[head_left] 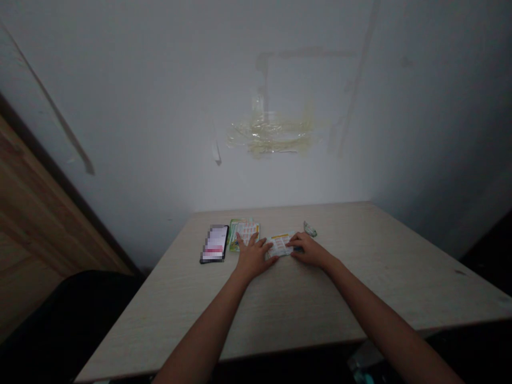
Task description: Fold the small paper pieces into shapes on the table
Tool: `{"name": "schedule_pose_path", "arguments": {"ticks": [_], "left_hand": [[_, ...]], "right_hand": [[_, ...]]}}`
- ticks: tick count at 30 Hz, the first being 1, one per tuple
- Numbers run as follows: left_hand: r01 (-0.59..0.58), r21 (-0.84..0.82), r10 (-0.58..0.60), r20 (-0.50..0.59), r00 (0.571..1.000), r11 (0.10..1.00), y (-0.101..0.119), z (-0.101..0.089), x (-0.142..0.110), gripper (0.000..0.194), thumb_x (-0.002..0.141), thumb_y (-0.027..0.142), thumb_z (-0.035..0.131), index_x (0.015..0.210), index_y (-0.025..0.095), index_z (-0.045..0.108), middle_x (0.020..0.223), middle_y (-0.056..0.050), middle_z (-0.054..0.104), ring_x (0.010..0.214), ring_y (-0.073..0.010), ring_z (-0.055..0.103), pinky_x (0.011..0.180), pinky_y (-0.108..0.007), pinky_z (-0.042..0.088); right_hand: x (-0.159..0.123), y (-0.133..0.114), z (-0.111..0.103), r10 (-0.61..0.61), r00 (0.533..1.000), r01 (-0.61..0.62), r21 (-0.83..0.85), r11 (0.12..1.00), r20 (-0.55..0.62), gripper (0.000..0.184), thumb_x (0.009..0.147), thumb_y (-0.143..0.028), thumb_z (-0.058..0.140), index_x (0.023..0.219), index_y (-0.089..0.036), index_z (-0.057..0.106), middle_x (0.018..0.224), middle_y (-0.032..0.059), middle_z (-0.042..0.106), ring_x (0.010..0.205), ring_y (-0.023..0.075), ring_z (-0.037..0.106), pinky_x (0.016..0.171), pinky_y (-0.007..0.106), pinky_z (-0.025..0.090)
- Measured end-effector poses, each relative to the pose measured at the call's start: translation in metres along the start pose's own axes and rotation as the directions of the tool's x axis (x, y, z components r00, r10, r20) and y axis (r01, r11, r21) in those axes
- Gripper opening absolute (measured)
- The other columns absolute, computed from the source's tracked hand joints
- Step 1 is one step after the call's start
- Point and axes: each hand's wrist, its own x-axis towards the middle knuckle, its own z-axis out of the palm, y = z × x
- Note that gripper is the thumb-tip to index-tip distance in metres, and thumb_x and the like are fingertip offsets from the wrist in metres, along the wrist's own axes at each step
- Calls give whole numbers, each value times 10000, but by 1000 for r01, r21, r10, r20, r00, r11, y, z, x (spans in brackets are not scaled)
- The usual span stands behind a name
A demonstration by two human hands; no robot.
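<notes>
A small flat printed packet [279, 245], white with an orange stripe and rows of reddish print, lies on the table between my hands. My left hand [253, 258] is spread open, with its thumb and index finger at the packet's left end. Its outer fingers rest over a stack of similar green and white printed pieces [244, 228]. The fingers and thumb of my right hand [310, 250] close around the packet's right end and hide part of it. Just beyond that hand is a small crumpled green and white scrap [310, 229].
A phone [215, 244] with a lit, blurred screen lies left of the stack. The pale wooden table [280, 309] meets a wall [160, 106] bearing old clear tape [276, 133]. A dark chair-like shape [80, 314] and wooden panel [28, 213] stand at left.
</notes>
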Motion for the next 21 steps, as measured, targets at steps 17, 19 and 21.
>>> {"name": "schedule_pose_path", "arguments": {"ticks": [17, 19, 21], "left_hand": [[-69, -44, 69, 6, 998, 997, 0, -2, 0, 339, 888, 543, 492, 1180, 435, 626, 1261, 20, 657, 1334, -330, 397, 1009, -784, -151], [-63, -44, 63, 4, 998, 997, 0, -2, 0, 330, 890, 538, 491, 1172, 440, 631, 1261, 23, 657, 1332, -330, 399, 1011, -781, -152], [-59, -48, 59, 6, 998, 997, 0, -2, 0, 324, 890, 539, 492, 1164, 444, 636, 1263, 24, 656, 1333, -330, 398, 1016, -771, -160]], "right_hand": [[-1, -5, -8, -3, 1000, 3, 19, 1000, 7, 260, 830, -274, 658, 1072, -208, 726, 1071, 98, 663, 1026, 222, 585, 955, 378, 447], [-2, -5, -9, -7, 1000, 7, 16, 1000, 0, 249, 833, -273, 655, 1061, -207, 729, 1073, 99, 669, 1023, 219, 594, 953, 373, 448], [-1, -4, -8, -17, 1000, 17, 13, 1000, -8, 240, 842, -272, 645, 1056, -206, 730, 1068, 99, 674, 1023, 217, 597, 947, 368, 450]]}}
